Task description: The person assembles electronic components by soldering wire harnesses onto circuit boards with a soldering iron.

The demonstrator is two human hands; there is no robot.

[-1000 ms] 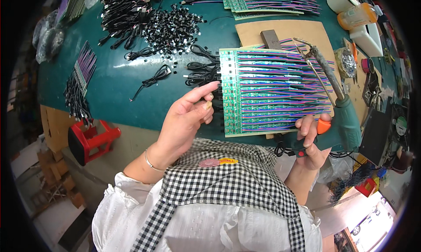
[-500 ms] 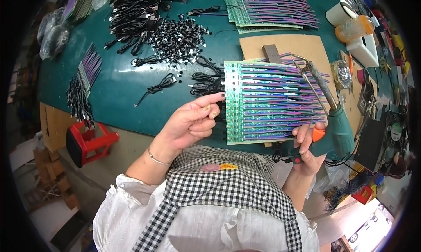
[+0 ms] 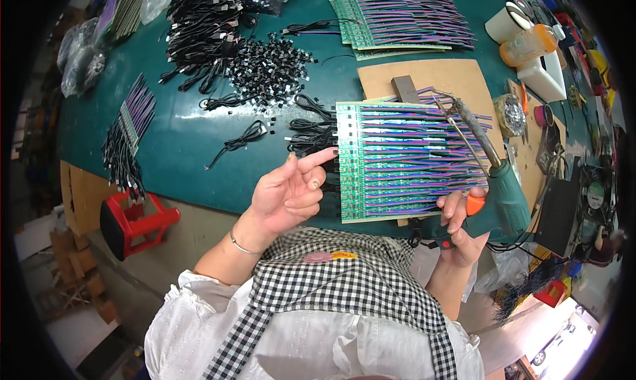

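Observation:
My left hand (image 3: 286, 193) points with its index finger at the left edge of a green circuit board panel (image 3: 351, 181). The fingertip is at a small black connector (image 3: 336, 151) there; the thumb is raised, the other fingers are curled, and nothing shows in the palm. Pink, blue and dark wires (image 3: 424, 161) run in rows across the panel to the right. My right hand (image 3: 462, 237) is closed round the grip of a soldering gun (image 3: 509, 193) with a green body and orange trigger. Its metal tip (image 3: 437, 102) hangs over the wires near the panel's upper right.
Black cables (image 3: 310, 132) lie beside the panel's upper left. Farther off are a heap of small black connectors (image 3: 268, 69) and a cable pile (image 3: 202, 29). More wired panels (image 3: 404, 19) lie at the back. An orange bottle (image 3: 530, 44) stands right; a red stool (image 3: 142, 221), lower left.
My left thumb has lifted away from the curled fingers, while the index fingertip stays at the panel's edge. The right hand keeps its hold on the soldering gun. The whole view has shifted slightly.

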